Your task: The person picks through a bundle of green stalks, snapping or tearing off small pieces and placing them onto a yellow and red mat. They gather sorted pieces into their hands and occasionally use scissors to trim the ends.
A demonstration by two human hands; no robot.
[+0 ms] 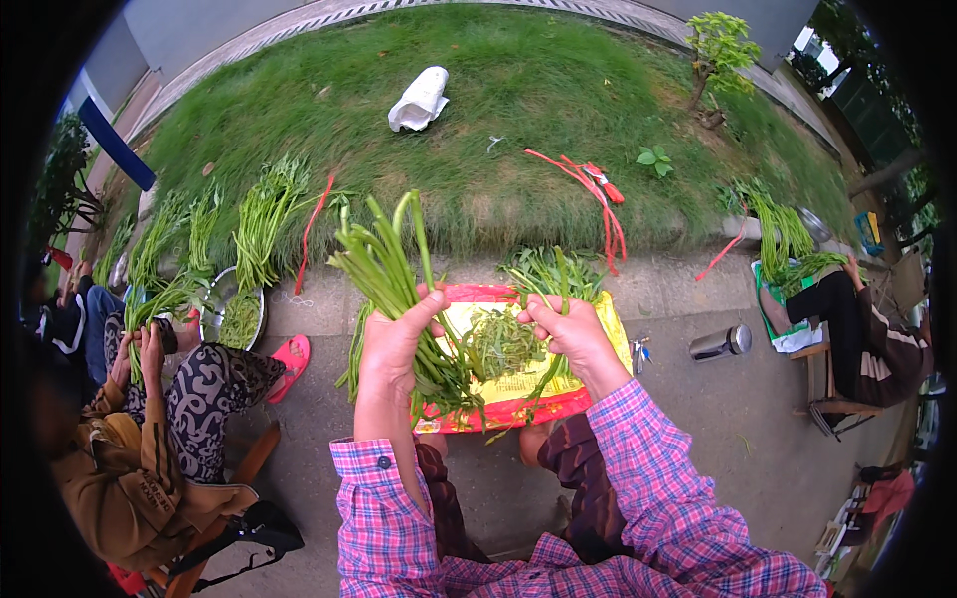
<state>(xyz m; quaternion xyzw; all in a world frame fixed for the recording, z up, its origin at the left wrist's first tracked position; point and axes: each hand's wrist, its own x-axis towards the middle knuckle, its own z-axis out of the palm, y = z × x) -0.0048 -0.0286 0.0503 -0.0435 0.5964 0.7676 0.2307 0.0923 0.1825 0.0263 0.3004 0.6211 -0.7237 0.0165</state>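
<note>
My left hand (395, 344) is closed round a thick bunch of green leafy stems (384, 264), cut ends up and leaves hanging down. To its right, my right hand (573, 337) pinches a green stem (558, 374), whose leafy part droops below the fingers. Between and beneath both hands lies a red and yellow plastic sack (610, 334) spread on the ground. A heap of short plucked green pieces (498, 342) rests on its middle. More leafy stems (548, 267) lie at the sack's far edge, just beyond my right hand.
A metal flask (721, 343) and keys (641, 354) are on the pavement to the right. Seated people work with greens on both sides; a metal basin (261, 309) stands at left. Red straps (606, 214) and a white sack (419, 100) lie on the grass (478, 130).
</note>
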